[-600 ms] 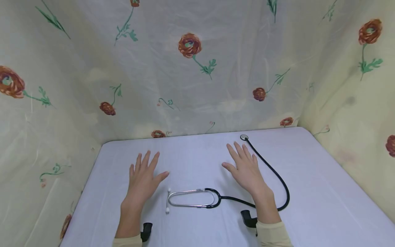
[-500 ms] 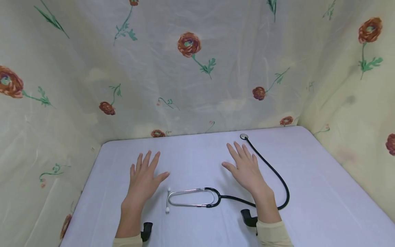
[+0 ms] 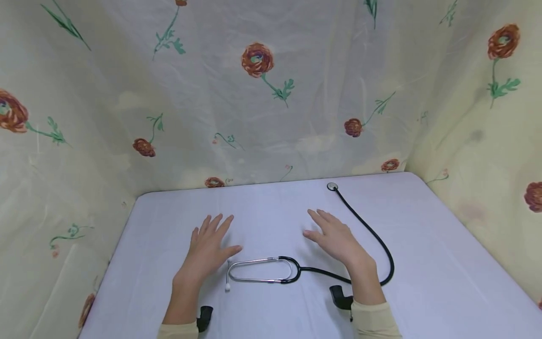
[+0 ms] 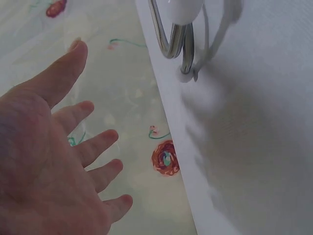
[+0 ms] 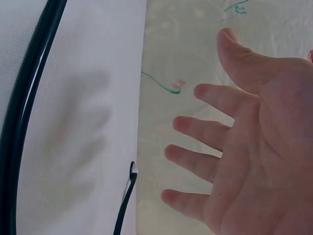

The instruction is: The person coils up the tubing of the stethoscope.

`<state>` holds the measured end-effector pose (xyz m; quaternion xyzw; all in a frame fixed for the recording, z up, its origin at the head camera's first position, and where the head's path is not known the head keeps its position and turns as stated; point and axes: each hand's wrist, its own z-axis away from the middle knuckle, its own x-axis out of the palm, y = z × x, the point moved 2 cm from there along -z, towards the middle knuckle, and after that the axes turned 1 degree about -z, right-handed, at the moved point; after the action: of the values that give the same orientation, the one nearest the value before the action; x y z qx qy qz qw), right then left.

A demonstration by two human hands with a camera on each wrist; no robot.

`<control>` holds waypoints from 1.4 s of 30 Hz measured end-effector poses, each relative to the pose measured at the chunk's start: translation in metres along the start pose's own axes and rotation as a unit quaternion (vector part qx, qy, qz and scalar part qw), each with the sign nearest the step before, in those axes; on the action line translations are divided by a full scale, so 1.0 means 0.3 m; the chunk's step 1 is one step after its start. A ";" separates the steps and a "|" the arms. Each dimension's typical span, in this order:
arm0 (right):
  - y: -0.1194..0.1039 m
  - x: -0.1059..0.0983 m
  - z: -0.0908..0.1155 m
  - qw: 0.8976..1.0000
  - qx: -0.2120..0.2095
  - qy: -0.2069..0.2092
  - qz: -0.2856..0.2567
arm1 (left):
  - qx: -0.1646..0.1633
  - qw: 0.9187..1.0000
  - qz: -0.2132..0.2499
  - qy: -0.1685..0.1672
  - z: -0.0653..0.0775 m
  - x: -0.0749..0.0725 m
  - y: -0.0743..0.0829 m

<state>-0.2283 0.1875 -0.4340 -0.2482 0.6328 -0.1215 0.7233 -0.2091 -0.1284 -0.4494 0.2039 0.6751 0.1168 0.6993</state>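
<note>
A stethoscope lies on the white table, its metal ear tubes [image 3: 254, 281] pointing left and its black tubing [image 3: 372, 228] curving round to the chest piece [image 3: 332, 187] near the far edge. My left hand [image 3: 206, 252] hovers beside the earpieces with fingers spread and holds nothing; its thumb overlaps one eartip in the head view. In the left wrist view an eartip [image 4: 185, 10] shows close to that hand. My right hand [image 3: 338, 241] is above the tubing, fingers extended, with nothing in it. Its forearm hides part of the tubing.
The table [image 3: 271, 216] has rounded far corners and stands against a flower-printed curtain [image 3: 313, 117] at the back and both sides. Black wrist camera mounts [image 3: 204, 318] stick out below each forearm.
My left hand has moved right and a little nearer, toward the earpieces. The right hand's fingers have lowered and drawn nearer. The stethoscope has stayed in place.
</note>
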 end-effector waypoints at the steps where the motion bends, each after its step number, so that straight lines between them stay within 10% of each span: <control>1: 0.000 -0.001 0.002 1.000 0.003 -0.008 -0.005 | 0.004 1.000 0.001 -0.002 0.000 0.004 0.002; 42: -0.007 0.034 0.024 0.993 0.038 -0.112 -0.010 | 0.082 0.992 -0.014 -0.093 0.006 0.119 0.087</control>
<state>-0.2192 0.1823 -0.4410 -0.2387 0.5404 -0.1246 0.7972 -0.2021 -0.0896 -0.4698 0.2609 0.6175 0.0313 0.7414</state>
